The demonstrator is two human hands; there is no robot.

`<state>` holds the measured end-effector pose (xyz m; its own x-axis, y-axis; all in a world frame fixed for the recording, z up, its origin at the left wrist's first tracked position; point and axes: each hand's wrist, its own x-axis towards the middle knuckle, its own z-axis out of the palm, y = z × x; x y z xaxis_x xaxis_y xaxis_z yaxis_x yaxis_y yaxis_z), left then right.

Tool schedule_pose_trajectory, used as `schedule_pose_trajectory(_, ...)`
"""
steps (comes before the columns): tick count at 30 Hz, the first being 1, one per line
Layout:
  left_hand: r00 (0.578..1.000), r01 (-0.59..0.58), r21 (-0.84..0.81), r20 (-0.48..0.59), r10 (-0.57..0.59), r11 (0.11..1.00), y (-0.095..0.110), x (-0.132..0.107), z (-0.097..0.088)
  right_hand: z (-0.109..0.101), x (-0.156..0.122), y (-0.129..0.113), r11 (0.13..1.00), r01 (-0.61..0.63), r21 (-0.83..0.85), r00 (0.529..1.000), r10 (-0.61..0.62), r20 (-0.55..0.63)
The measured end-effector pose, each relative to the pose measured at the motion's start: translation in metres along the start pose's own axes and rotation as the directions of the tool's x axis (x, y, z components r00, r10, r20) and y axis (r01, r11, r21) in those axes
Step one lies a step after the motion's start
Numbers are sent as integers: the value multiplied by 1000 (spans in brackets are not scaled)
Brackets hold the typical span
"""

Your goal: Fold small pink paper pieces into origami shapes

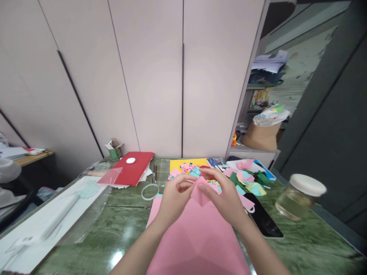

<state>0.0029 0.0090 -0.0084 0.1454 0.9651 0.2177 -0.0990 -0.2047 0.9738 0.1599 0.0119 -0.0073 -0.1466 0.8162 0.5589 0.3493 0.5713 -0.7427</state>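
Note:
Between my hands is a small folded piece of pink paper [200, 195], held above a large pink sheet [197, 240] that lies on the table in front of me. My left hand [177, 194] pinches its left side, fingers curled inward. On the other side my right hand [223, 191] grips it, with the thumb pressed on the front face and the fingers behind. Parts of the fingertips are hidden by the paper. Just beyond my hands lie small pink and blue paper pieces [187, 167] on a yellow sheet [175, 165].
Right of my hands, a black phone [265, 217] lies near a lidded jar [299, 196] of liquid. Green and coloured paper scraps [256, 187] are heaped behind it. To the left are a tape roll [150, 191], pens [155, 173], a red folder [132, 168] and a clear plastic sleeve [94, 210].

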Motion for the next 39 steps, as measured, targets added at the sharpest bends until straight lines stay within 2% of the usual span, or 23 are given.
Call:
schedule_pose_trajectory(3, 996, -92, 41, 0, 92, 995, 1, -2, -1, 3, 1, 0, 1000, -17, -20, 1000, 17, -11)
schedule_pose_trajectory(5, 990, -136, 25, 38, 135, 990, 3, -2, -2, 3, 2, -1, 1000, -10, -25, 1000, 10, -14)
schedule_pose_trajectory(9, 997, -30, -5, 74, 31, 1000, 4, -3, 0, 0, 4, -1, 999, -33, 42, 999, 33, -2)
schedule_pose_trajectory(13, 998, 13, 98, 63, -19, 995, 5, -4, 1, -1, 5, 5, 973, -119, 198, 993, 114, 36)
schedule_pose_trajectory(16, 994, 37, 120, 97, -49, 992, 4, -3, -2, 0, 5, 10, 965, -117, 235, 993, 114, 26)
schedule_pose_trajectory(20, 992, 38, 49, 115, -44, 998, 4, -3, -4, 6, 2, 9, 978, -86, 191, 995, 94, -32)
schedule_pose_trajectory(23, 995, 26, 40, 92, -30, 999, 4, -2, -4, 8, 2, 6, 985, -88, 146, 995, 93, -26)
schedule_pose_trajectory(25, 995, 30, -18, 95, -28, 999, 2, 0, -5, 6, 3, 7, 985, -84, 149, 996, 84, 11)
schedule_pose_trajectory(30, 996, 59, -257, 75, -41, 965, -3, 6, -11, -13, 4, 10, 957, -44, 287, 985, -6, 170)
schedule_pose_trajectory(33, 993, 94, -355, 102, -61, 930, -3, 7, -13, -23, 2, 7, 975, 15, 222, 969, -69, 238)
schedule_pose_trajectory(39, 991, 127, -382, 86, -101, 915, 1, 7, -10, -27, 3, 1, 986, 108, 127, 962, -135, 236)
